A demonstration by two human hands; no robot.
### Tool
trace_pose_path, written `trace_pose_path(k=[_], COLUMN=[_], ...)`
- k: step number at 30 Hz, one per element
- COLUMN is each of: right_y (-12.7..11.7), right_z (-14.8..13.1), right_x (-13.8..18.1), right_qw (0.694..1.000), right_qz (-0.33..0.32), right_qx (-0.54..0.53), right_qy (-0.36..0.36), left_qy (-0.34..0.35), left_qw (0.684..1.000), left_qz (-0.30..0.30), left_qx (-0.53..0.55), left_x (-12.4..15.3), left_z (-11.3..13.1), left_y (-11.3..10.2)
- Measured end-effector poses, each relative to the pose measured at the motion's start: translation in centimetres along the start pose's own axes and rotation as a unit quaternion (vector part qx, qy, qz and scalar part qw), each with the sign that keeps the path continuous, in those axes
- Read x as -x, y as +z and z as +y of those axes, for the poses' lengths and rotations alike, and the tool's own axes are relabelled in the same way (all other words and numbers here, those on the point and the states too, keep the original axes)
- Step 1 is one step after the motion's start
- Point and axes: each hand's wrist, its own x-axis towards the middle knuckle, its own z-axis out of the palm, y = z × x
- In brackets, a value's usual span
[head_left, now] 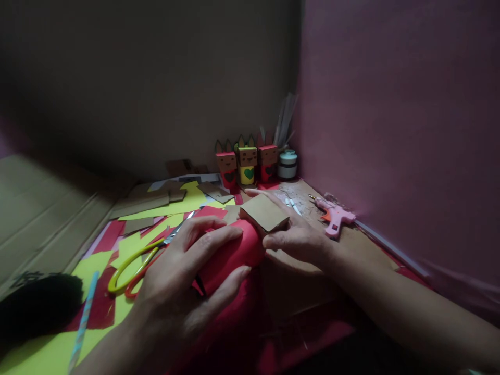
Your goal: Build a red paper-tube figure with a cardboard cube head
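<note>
Grip: the left hand (167, 281) is closed around a red paper tube (230, 255), fingers over the top and thumb along the near side; the right hand (304, 237) is clamped on a small cardboard box (265, 211), thumb at its near edge and a finger along the far side.
Tube's place: centre of the view, between the hands, above the work surface.
Tube's direction: tipped on its side, its long axis slanting from lower left, nearer the person, to upper right, farther off; the upper end faces the box.
Box: a flat, plain face turned up, tilted, one corner towards the person; whether it touches the tube is unclear.
In the way: the left hand hides the tube's lower left part and some of the scissors (136, 268), which have yellow and red handles.
Left side: a striped straw (84, 317), a dark fuzzy bundle (42, 307), yellow paper (156, 212) and cardboard scraps (140, 203) overlapping.
Back: three box-headed figures (247, 156) with pointed ears, two red, the middle one yellow, beside a pale jar (288, 165).
Right side: a pink glue gun (338, 216), nozzle pointing left, near two white pens (292, 206).
</note>
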Motion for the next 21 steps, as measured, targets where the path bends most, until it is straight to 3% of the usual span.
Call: trace_pose_path(k=[5,10,17,21], right_y=[0.3,1.0,1.8,1.6], right_z=[-0.2,-0.2,-0.3,-0.3], right_x=[-0.1,-0.6,-0.9,-0.9], right_qw=[1.000,0.998,0.969,0.954], right_qz=[0.011,0.049,0.148,0.145], right_qx=[-0.013,-0.037,-0.181,-0.222], right_qy=[0.000,0.005,0.085,0.137], left_qy=[-0.028,-0.095,-0.181,-0.229], left_qw=[0.999,0.984,0.949,0.929], left_qz=[-0.011,-0.026,0.014,0.037], left_qx=[0.013,0.150,0.259,0.288], left_x=[-0.2,-0.4,-0.8,-1.2], left_z=[-0.2,-0.5,-2.0,-2.7], left_y=[-0.2,-1.1,-1.7,-1.3])
